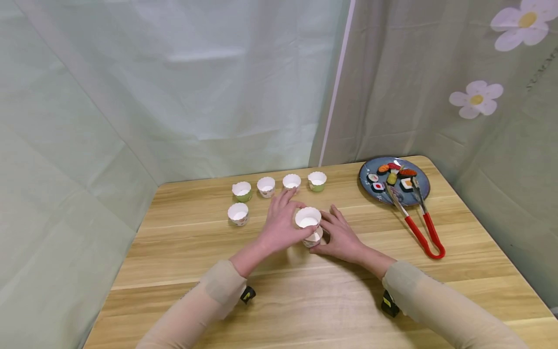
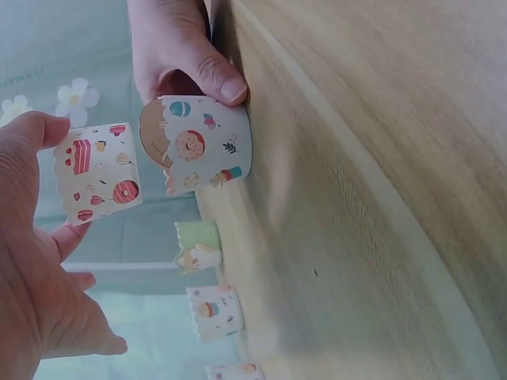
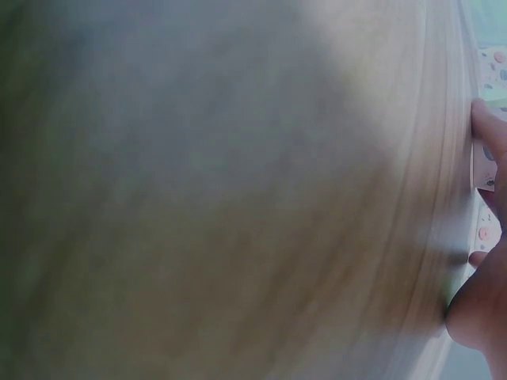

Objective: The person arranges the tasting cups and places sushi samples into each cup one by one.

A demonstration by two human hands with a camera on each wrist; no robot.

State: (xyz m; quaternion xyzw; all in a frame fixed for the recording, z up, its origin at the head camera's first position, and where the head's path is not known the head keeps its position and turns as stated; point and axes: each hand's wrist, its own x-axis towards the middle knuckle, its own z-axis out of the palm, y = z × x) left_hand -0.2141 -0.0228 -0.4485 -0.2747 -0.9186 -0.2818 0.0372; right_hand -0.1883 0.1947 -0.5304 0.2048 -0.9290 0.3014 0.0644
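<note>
My left hand (image 1: 282, 222) pinches a white scalloped paper baking cup (image 1: 307, 216) between thumb and fingers; red cake and doughnut prints show on this cup (image 2: 99, 170) in the left wrist view. It is raised just above a second baking cup (image 1: 312, 240), which stands upright on the table. Thumb and fingers of my right hand (image 1: 342, 236) grip that lower cup from the right side. In the left wrist view, the lower cup (image 2: 207, 146) has a pink doughnut print, and a gap shows between both cups. The right wrist view catches only part of my right hand (image 3: 483, 305) at its edge.
Several more baking cups stand behind and left of my hands, including a green one (image 1: 317, 181) and a white one (image 1: 238, 214). At the back right, a blue plate (image 1: 368, 186) holds sushi pieces. Red-handled tongs (image 1: 419, 231) lean on its rim. Curtains surround the wooden table (image 1: 183, 252).
</note>
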